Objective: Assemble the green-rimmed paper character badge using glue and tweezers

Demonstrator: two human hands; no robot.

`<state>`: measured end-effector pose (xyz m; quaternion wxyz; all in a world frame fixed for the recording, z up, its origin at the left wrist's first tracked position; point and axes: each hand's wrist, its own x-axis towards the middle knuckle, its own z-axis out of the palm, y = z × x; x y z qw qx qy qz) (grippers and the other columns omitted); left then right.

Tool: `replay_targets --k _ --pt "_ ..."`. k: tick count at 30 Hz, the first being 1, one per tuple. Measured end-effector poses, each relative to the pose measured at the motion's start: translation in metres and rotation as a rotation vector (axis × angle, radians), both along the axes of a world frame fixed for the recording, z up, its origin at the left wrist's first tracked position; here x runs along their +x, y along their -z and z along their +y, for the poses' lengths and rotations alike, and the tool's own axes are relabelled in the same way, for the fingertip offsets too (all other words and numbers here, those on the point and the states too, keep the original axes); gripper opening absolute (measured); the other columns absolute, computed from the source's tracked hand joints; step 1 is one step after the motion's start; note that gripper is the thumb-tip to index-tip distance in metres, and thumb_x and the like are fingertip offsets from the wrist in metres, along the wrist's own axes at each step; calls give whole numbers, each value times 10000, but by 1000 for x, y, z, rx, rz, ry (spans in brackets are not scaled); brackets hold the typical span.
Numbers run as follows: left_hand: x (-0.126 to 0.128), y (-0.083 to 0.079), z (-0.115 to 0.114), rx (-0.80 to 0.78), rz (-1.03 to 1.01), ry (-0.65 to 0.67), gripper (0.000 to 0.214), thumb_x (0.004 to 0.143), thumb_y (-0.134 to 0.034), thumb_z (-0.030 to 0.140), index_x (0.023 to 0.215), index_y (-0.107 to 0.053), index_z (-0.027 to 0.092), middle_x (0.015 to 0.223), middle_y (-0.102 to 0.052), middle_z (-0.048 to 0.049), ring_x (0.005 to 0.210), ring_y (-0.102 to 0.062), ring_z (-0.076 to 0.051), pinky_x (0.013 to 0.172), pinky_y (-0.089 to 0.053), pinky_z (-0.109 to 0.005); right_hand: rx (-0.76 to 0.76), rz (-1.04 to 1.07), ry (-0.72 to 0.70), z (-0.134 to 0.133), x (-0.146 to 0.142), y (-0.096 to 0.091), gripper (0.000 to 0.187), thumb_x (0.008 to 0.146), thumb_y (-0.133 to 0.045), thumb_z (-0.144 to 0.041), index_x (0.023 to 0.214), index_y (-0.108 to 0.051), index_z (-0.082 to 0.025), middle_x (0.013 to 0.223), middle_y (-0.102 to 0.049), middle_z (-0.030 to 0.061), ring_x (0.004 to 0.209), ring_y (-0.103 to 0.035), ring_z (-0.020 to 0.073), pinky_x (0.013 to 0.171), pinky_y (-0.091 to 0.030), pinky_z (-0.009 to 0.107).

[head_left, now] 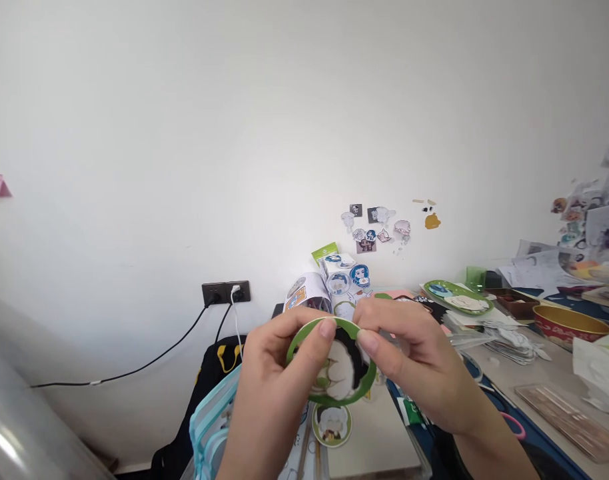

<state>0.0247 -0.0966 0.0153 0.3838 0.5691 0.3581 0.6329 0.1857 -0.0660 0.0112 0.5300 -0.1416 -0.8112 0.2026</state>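
Observation:
A round, green-rimmed disc with a cartoon picture (342, 373), perhaps a sticker or card, is held up in front of me. My left hand (284, 373) grips its left side, the thumb lying across its face near the top. At the upper right edge, my right hand (409, 353) pinches the rim between thumb and bent fingers. Whether a layer is lifted there cannot be made out. Just below hangs in view a smaller round cartoon sticker (332, 425), lying at the edge of a pale box or pad (374, 447).
Right of my hands are a green oval plate (477, 308), a red-and-gold bowl (572, 325), paper cutouts (514, 343), white tissue (599, 373) and pink scissor handles (514, 425). At left are a light-blue pouch (209, 420), a black bag (199, 400) and a wall socket (226, 292) with cables.

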Motion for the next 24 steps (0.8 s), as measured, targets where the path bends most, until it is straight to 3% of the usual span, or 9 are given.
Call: replay_targets --k 10,20,24 --pt "5 -3 -4 62 20 -128 199 754 -732 317 616 -703 177 615 -614 -23 610 -522 -148 531 -398 -213 11 -13 -1 2 -1 -1 268 929 -462 -209 665 -420 -203 629 -435 -33 601 -404 122 576 -324 278" --pt "2 -2 -1 64 14 -25 216 763 -728 376 673 -743 180 665 -676 -46 613 -556 -160 527 -441 -219 9 8 -11 1 -1 -2 221 925 -503 -173 708 -471 -202 658 -479 -38 619 -445 108 597 -359 263" --pt "-1 -4 -3 92 17 -65 146 765 -744 320 687 -746 197 693 -698 -39 644 -595 -162 561 -467 -218 93 -18 30 0 0 -3 192 919 -503 -148 737 -487 -204 675 -493 -31 650 -466 119 620 -371 277"
